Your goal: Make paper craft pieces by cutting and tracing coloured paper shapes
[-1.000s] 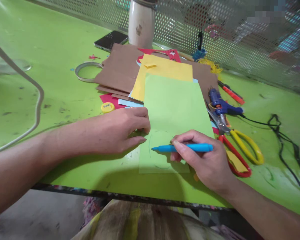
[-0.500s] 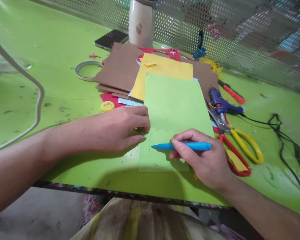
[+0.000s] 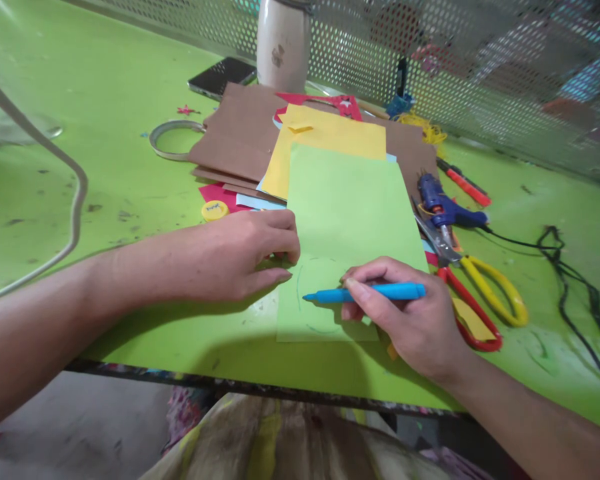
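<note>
A light green sheet of paper (image 3: pixel 350 207) lies on the green table (image 3: pixel 105 200), with a faint curved pen line near its lower end. My left hand (image 3: pixel 235 257) rests at the sheet's left edge, fingers curled and thumb pressed against that edge. My right hand (image 3: pixel 410 327) is closed on a blue pen (image 3: pixel 380 292), which lies almost level with its tip pointing left over the drawn curve. Whether the tip touches the paper I cannot tell.
Under the green sheet lie a yellow sheet (image 3: pixel 330 137), brown cardboard (image 3: pixel 240 137) and red and blue scraps. To the right are a blue glue gun (image 3: pixel 443 207), yellow-and-red scissors (image 3: pixel 485 293), a red pen (image 3: pixel 467 188) and a black cord (image 3: pixel 565 267). A tape ring (image 3: pixel 173 140), yellow cap (image 3: pixel 215 211), phone (image 3: pixel 220 77), white jar (image 3: pixel 283 43) and mesh wall (image 3: pixel 480 80) stand behind.
Almost nothing: both hands and the pen keep their places on the green sheet, with only a slight shift of the view.
</note>
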Available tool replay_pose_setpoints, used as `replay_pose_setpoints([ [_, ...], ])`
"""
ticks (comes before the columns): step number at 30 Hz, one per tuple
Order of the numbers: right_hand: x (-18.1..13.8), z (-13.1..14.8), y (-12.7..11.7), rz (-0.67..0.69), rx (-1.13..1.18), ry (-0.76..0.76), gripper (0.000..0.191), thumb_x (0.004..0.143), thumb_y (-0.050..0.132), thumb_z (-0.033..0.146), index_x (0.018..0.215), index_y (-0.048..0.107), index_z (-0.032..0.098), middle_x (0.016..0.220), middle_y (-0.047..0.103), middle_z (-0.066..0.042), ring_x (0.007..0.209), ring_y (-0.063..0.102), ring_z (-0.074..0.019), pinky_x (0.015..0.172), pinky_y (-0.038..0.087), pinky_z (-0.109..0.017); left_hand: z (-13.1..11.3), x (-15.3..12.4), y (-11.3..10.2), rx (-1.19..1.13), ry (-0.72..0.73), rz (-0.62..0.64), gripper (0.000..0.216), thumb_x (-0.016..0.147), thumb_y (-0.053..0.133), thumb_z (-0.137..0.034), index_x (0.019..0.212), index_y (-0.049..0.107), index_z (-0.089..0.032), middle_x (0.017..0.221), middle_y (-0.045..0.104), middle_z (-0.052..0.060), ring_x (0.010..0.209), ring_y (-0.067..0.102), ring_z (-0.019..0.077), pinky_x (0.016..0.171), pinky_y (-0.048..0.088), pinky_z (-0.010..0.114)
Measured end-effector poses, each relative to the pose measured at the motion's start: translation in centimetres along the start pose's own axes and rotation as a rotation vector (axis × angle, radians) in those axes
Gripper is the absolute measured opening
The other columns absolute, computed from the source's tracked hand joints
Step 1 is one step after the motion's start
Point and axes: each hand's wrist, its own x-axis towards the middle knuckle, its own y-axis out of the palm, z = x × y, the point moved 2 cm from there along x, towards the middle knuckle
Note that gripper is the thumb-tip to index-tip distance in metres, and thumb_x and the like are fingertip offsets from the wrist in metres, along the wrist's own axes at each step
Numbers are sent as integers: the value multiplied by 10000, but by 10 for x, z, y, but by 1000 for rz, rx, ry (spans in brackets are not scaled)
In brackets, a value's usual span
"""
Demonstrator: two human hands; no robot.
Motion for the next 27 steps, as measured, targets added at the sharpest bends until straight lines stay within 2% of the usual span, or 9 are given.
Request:
replay_pose_setpoints([
  [19, 1, 2, 2, 1, -54, -5, 84, 847, 649, 233, 781, 648, 181, 601, 690, 8, 539, 611, -133, 519, 480, -240, -3, 0, -2, 12, -23, 5, 129, 849, 508, -179, 897, 625, -200, 918, 558, 42, 751, 557, 158, 671, 411, 268],
  [27, -1, 1, 1, -14, -2, -8, 97, 842, 646, 231, 756, 643, 185, 568, 675, 7, 517, 600, -137, 504, 477, -250, -2, 0, -3, 20, -12, 0, 140, 846, 506, -161, 907, 625, -201, 920, 569, 49, 760, 563, 162, 669, 407, 267],
])
